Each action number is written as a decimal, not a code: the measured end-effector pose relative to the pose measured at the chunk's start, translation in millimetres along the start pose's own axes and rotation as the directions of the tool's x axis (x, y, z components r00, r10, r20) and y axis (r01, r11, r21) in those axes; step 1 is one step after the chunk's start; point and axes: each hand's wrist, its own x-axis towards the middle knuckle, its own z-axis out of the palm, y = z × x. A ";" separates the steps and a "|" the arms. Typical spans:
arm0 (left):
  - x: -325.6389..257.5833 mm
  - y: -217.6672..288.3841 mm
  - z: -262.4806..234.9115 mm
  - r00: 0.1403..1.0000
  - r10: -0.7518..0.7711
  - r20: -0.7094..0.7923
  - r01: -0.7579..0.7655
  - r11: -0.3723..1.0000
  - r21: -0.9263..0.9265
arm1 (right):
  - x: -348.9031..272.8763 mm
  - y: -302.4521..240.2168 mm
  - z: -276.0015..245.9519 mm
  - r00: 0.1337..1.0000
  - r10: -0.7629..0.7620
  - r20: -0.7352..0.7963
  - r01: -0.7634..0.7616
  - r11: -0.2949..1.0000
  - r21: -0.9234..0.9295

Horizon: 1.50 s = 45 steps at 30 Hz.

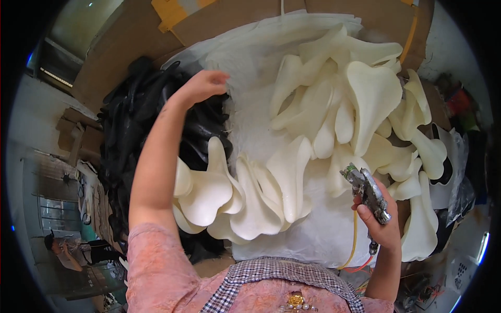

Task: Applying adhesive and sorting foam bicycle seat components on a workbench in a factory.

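Observation:
In my right hand (pixel 385 224) is a metal spray gun (pixel 367 191), crusted with residue. A yellow hose (pixel 355 241) and a red hose hang below it. My left hand (pixel 209 85) reaches over the border between a heap of black, glossy saddle-shaped pieces (pixel 141 104) and a white sheet (pixel 313 232). Its fingers are bent and pressed together; what they hold, if anything, cannot be made out. Cream saddle-shaped foam pads (pixel 206 195) stand overlapping in a row near me. More cream foam pads (pixel 373 88) are heaped at the far right, beyond the spray gun.
Brown cardboard (pixel 235 26) borders the far side of the work surface. Clear plastic bags (pixel 459 172) lie at the right edge. Another person (pixel 73 250) is visible at the far left. Cables (pixel 425 292) run along the lower right.

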 end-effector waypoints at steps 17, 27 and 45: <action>83.5 -29.2 69.9 0.944 -0.093 -0.318 -0.128 0.783 -0.609 | 1.5 -25.7 -10.4 0.997 -0.060 0.049 0.054 0.992 0.115; -3.7 37.4 52.7 0.945 -0.015 -0.327 -0.239 0.650 -0.721 | -44.9 -47.8 -0.2 0.994 -0.096 0.047 0.091 0.991 0.100; -100.8 48.4 75.8 0.953 -0.068 -0.296 -0.214 0.539 -0.815 | -211.2 -75.7 -27.7 0.957 -0.061 -0.284 0.152 0.939 0.308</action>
